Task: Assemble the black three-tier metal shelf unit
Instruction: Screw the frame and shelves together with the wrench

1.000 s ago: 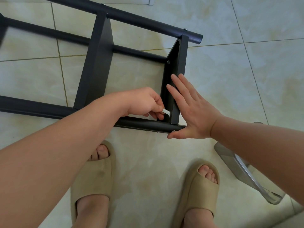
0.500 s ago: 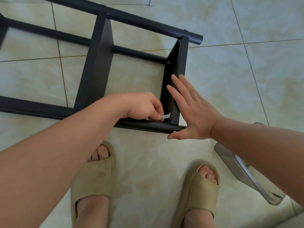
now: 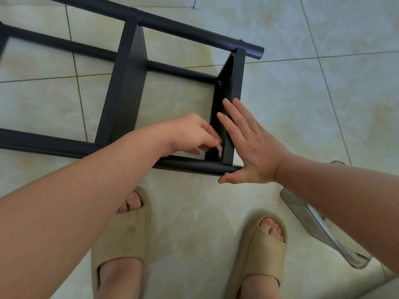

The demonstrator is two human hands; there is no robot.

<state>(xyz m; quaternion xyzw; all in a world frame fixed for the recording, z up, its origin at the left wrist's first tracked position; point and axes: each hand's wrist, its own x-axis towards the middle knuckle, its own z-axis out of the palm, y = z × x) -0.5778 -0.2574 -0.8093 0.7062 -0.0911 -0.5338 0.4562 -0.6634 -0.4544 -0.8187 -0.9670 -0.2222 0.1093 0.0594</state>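
The black shelf unit lies on its side on the tiled floor, its near pole (image 3: 64, 145) and far pole (image 3: 194, 29) joined by a middle shelf panel (image 3: 127, 83) and an end shelf panel (image 3: 236, 83). My left hand (image 3: 192, 134) reaches inside the near corner of the end panel, fingers curled and pinching a small silvery tool (image 3: 219, 147), mostly hidden by the fingers. My right hand (image 3: 252, 145) presses flat with straight fingers against the outer face of the end panel, thumb under the near pole's end.
My two feet in beige slippers (image 3: 121, 240) (image 3: 259, 251) stand just below the near pole. A silvery metal piece (image 3: 319, 225) lies on the floor at the right, under my right forearm. Pale floor tiles surround the unit.
My left hand dipped towards the near pole, then came back up, working the small tool in the corner. My right hand stayed flat on the end panel.
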